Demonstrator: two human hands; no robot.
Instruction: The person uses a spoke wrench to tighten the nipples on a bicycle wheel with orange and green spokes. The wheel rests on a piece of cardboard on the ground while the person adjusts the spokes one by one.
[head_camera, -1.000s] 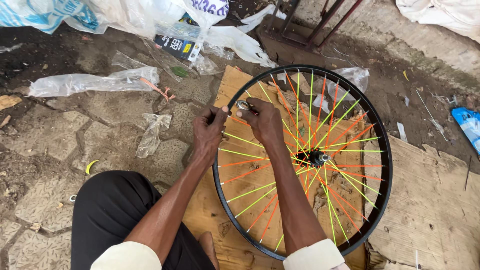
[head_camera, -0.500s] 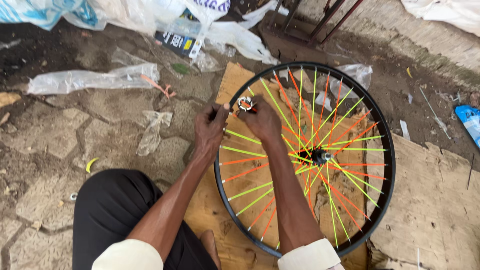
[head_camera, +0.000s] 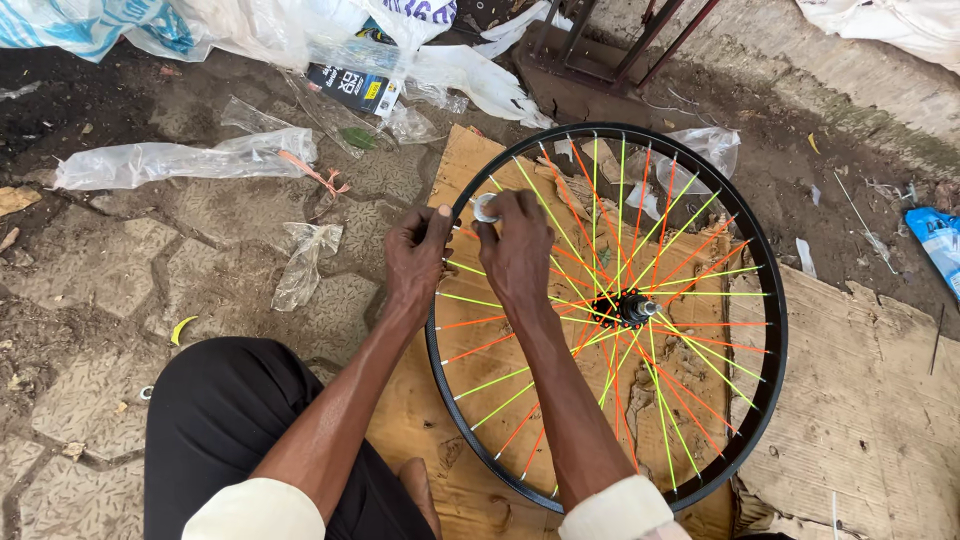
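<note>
Black wheel (head_camera: 760, 300) lies flat — left hand (head_camera: 418, 255) grips rim, right hand (head_camera: 515, 250) pinches round tool (head_camera: 486, 207).

I see a black wheel rim (head_camera: 770, 330) laced with neon yellow and orange spokes (head_camera: 690, 290) around a black-and-silver hub (head_camera: 632, 307). My right hand (head_camera: 515, 250) holds a silvery round tool (head_camera: 486, 207). Beneath lies tan cardboard (head_camera: 860, 420); the grey paving (head_camera: 110, 260) has an embossed pattern; my trousers (head_camera: 230, 420) are black.

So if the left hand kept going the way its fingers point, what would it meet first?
Probably the black rim of the bicycle wheel, which the left hand already touches; beyond it lies cardboard, though depth is unclear.
</note>
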